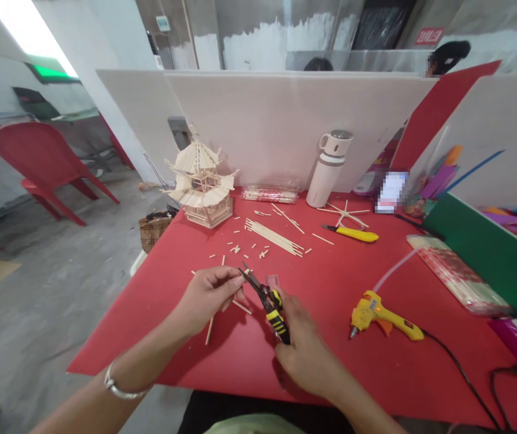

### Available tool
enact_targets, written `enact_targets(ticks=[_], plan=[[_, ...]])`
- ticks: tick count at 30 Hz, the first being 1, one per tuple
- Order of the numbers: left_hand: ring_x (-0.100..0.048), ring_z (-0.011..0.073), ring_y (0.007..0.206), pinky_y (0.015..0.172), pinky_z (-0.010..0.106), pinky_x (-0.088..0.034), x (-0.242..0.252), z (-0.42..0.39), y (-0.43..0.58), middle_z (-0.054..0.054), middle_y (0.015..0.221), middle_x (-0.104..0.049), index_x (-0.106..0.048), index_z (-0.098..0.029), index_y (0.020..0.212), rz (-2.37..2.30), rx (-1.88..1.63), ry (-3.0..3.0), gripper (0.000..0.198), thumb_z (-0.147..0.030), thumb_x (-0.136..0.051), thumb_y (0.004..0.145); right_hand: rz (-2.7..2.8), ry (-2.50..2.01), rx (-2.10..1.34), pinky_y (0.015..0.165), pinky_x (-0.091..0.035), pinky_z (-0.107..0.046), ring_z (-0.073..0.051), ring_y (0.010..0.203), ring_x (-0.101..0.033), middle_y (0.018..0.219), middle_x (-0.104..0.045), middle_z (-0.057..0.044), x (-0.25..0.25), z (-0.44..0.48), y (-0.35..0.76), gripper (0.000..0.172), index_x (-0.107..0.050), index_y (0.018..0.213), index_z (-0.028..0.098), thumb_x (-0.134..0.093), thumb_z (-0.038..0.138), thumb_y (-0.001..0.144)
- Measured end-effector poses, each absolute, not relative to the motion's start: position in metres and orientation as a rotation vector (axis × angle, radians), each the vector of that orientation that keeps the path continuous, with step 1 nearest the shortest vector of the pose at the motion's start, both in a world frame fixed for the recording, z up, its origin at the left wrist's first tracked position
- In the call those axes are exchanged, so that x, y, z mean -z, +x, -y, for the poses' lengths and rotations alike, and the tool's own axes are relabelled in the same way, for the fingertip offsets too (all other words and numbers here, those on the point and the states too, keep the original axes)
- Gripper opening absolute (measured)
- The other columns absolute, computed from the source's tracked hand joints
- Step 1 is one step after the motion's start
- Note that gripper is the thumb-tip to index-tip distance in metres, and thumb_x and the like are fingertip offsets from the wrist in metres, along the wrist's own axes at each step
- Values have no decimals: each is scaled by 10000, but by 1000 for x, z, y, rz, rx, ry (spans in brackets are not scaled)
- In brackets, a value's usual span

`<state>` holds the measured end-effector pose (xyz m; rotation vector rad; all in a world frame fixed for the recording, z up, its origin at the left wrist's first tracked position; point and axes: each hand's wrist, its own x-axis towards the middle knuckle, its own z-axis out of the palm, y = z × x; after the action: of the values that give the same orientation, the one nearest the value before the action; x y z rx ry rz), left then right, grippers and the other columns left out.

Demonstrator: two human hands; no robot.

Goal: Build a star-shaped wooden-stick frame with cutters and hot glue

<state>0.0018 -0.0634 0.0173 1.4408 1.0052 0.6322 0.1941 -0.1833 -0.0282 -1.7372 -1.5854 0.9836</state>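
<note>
My left hand (208, 295) pinches a thin wooden stick (211, 328) that slants down toward me over the red table (330, 361). My right hand (306, 349) grips the yellow-and-black handles of small cutters (265, 298), whose blades point up-left and meet the stick at my left fingertips. Short cut stick pieces (240, 248) lie scattered just beyond the hands. A row of long sticks (274, 236) lies further back.
A wooden stick pagoda model (201, 184) stands at the back left. A white flask (330, 169), a yellow knife (353, 233), a yellow glue gun (382, 314) with its cable, and packs of sticks (459, 277) sit to the right. White partitions (285, 120) enclose the desk.
</note>
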Motion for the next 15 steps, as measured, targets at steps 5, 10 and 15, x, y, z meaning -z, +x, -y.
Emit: enact_targets(ticks=[5,10,15], plan=[[-393,66,462,484,210,-280,-20,67,3,-5,563,-563,-678,-125,734,-976,-576,1526,442,-558,-723,813,1583,-1701,-1006,1171,-338,-500,-302,1378,-442,1442,-514,-154,22,183,193,921,-324,1579,170,-486,55,680],[-354,68,442,478,208,-261,-21,68,3,-45,492,-459,-680,-126,755,-991,-542,1549,461,-580,-689,832,1617,-1723,-980,1161,-347,-483,-294,1352,-459,1435,-512,-143,20,184,193,957,-287,1606,183,-485,52,679],[-332,70,435,481,209,-241,-21,69,2,-61,459,-398,-687,-125,764,-1015,-519,1559,452,-571,-675,838,1647,-1717,-993,1188,-322,-482,-294,1389,-431,1482,-481,-147,18,183,194,1049,-144,1657,183,-500,55,678]])
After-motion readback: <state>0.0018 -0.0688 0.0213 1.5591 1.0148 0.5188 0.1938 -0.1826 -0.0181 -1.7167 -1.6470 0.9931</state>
